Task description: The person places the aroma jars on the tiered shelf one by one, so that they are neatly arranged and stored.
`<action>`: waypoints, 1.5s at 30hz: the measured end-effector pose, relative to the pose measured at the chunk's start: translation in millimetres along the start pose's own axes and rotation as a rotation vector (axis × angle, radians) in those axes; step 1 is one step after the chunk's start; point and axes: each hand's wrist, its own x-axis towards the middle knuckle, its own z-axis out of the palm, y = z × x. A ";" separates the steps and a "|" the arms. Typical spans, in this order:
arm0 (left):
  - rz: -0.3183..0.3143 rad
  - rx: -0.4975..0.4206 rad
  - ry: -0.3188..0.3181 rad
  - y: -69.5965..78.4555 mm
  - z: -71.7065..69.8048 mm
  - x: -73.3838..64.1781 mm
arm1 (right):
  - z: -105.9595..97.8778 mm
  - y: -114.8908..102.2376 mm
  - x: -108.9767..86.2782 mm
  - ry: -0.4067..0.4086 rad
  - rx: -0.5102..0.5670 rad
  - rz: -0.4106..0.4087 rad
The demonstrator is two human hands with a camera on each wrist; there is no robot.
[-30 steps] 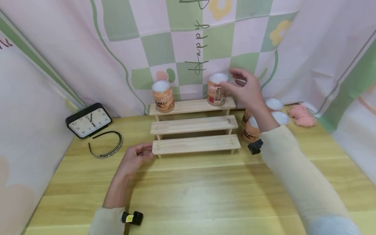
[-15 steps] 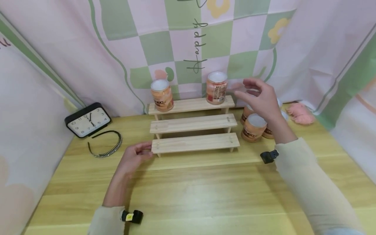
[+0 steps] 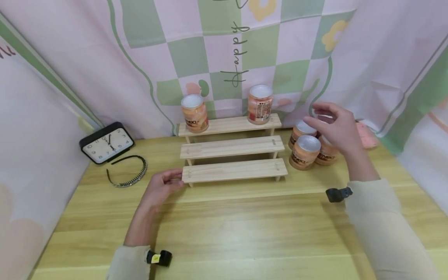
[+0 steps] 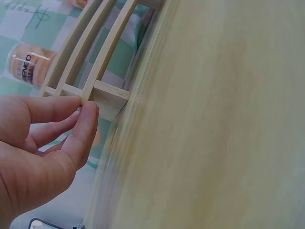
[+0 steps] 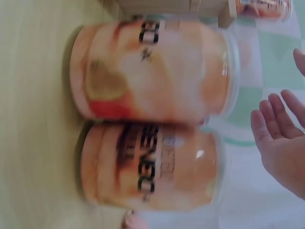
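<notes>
A three-step wooden display stand (image 3: pixel 234 171) stands before the curtain. My left hand (image 3: pixel 159 189) pinches the left end of its lowest step between thumb and fingers, as the left wrist view shows at the stand's end (image 4: pixel 110 91). On the top step sit two peach-coloured cans with pale lids, a left can (image 3: pixel 195 116) and a right can (image 3: pixel 260 109). Several similar cans cluster on the table to the stand's right, the front can (image 3: pixel 304 155) nearest me. Over this cluster hovers my right hand (image 3: pixel 337 126), fingers loosely bent and holding nothing, partly hiding the rear cans.
A black-framed clock (image 3: pixel 107 144) and a dark toothed headband (image 3: pixel 134 179) lie on the wooden table (image 3: pixel 238 233) at left. Behind the right hand shows a pink fluffy thing (image 3: pixel 366 136). A green-and-white checked curtain (image 3: pixel 224 50) hangs close behind the stand.
My right hand has let go of the right can on the top step and moved right, over the clustered cans. The left hand has stayed at the lowest step's end.
</notes>
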 end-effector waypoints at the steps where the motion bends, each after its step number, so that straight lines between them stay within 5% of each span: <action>1: 0.002 0.001 -0.002 -0.4 -0.1 0.1 | -2.9 2.4 -1.2 0.004 -0.009 0.003; 15: 0.001 -0.012 -0.007 -2.2 -0.8 0.6 | -33.3 33.1 -10.5 -0.013 -0.129 0.066; 33: -0.008 -0.066 -0.001 -2.0 -1.0 0.8 | -57.0 56.7 -20.9 -0.218 -0.253 0.128; 45: 0.004 -0.092 0.010 -2.8 -0.4 1.7 | -56.0 70.4 -22.4 -0.239 -0.169 0.020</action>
